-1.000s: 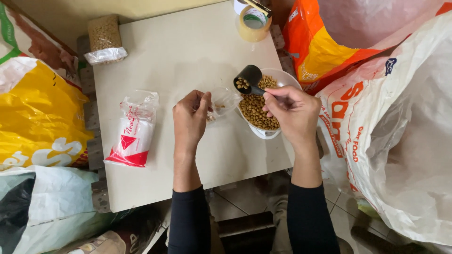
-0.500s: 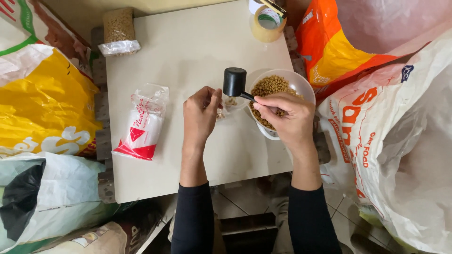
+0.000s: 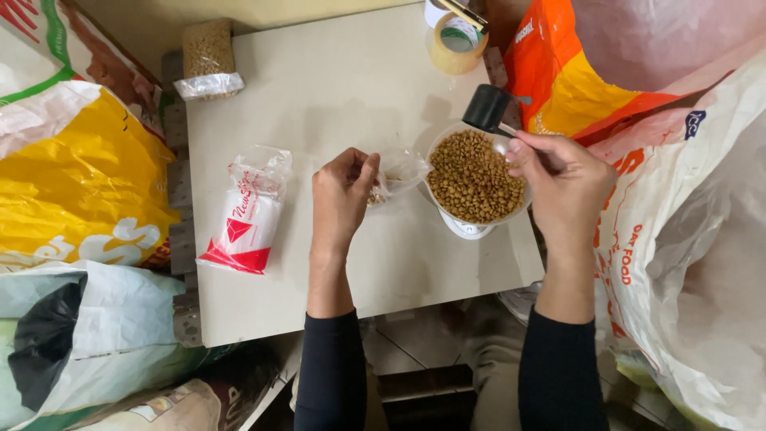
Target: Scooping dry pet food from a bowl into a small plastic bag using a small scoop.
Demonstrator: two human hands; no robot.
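Left hand pinches a small clear bag mid-worktop; right hand, grip closed on a black scoop, hovers over the bowl of brown pellets near the right edge.

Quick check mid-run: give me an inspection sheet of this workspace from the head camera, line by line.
Surface: pale table, mostly bare in the middle.
Job's things: white bowl of brown pellets; black scoop; small clear bag.
Clutter: pack of bags with a red bottom; filled pellet bag at the far edge; tape roll.
Hands: left hand pinches the clear bag open; right hand holds the scoop's handle over the bowl.
Cables: nothing seen.
Surroundings: yellow sack on the left; orange sack and white sack on the right.
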